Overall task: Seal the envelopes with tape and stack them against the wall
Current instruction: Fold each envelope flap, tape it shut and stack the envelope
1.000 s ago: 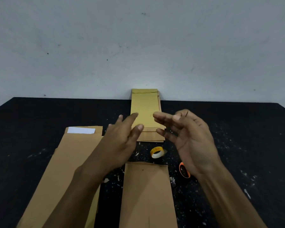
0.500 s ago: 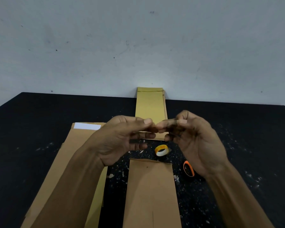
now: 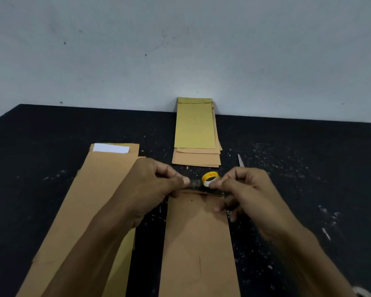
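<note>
A strip of clear tape [image 3: 195, 183] was stretched between the person's two hands, just above the far end of a long brown paper envelope [image 3: 198, 243] that lay lengthwise on the black speckled worktop [image 3: 298, 168]. The left hand [image 3: 156, 187] had its grip closed on one end of the strip, thumb and forefinger pinching it. The right hand [image 3: 242, 189] pinched the other end the same way, its lower fingers curled down against the envelope's top right corner. Just behind the strip sat a small yellow roll of tape [image 3: 210, 178], partly hidden by the right fingertips. Farther back, a stack of yellowish and brown envelopes [image 3: 195, 133] lay flat with its far end touching the pale grey wall [image 3: 180, 50]. To the left, under the left forearm, lay a pile of brown envelopes [image 3: 90, 200], the uppermost one showing a white sheet [image 3: 111, 148] at its open far end. A small pale sliver [image 3: 240, 160] lay on the worktop to the right of the stack.
</note>
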`<state>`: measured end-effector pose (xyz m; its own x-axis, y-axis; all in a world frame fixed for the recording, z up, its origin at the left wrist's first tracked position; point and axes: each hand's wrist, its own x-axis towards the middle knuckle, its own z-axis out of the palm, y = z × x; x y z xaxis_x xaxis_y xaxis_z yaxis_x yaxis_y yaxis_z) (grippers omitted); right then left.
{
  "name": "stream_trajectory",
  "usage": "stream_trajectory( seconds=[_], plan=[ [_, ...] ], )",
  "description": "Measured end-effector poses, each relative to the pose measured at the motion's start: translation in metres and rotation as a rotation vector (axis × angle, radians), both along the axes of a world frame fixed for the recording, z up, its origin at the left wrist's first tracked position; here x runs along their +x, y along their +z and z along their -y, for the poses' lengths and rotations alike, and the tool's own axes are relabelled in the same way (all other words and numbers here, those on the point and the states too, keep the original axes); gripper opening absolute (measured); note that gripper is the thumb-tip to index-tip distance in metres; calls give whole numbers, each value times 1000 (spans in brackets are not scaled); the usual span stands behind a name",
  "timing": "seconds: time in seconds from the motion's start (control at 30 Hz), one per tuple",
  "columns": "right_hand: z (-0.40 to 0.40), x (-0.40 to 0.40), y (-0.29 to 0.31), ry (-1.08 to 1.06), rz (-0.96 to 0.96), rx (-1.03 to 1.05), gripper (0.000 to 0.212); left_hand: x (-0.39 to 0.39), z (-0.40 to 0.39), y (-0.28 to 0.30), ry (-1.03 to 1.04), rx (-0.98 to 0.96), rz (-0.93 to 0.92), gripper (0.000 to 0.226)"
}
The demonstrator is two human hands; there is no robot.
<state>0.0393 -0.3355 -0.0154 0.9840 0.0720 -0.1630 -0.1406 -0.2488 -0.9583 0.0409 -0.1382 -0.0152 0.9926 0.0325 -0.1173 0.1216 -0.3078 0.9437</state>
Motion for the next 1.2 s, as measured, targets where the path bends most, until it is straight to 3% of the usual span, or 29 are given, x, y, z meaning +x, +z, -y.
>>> stream_trajectory(
  seconds=[0.33,0.57,0.83,1.2],
  plan=[
    [-14,-7,-26,-97,18,-122,13,-13,4,-32,127,120,27,17],
    [-20,-9,-35,-151,121,-199,25,-11,9,-36,189,162,72,24],
    [-27,-8,-48,-184,276,-354,24,-10,13,-41,247,299,65,23],
    [-26,-5,-55,-193,308,-379,21,-12,21,-40,278,390,79,20]
  ],
)
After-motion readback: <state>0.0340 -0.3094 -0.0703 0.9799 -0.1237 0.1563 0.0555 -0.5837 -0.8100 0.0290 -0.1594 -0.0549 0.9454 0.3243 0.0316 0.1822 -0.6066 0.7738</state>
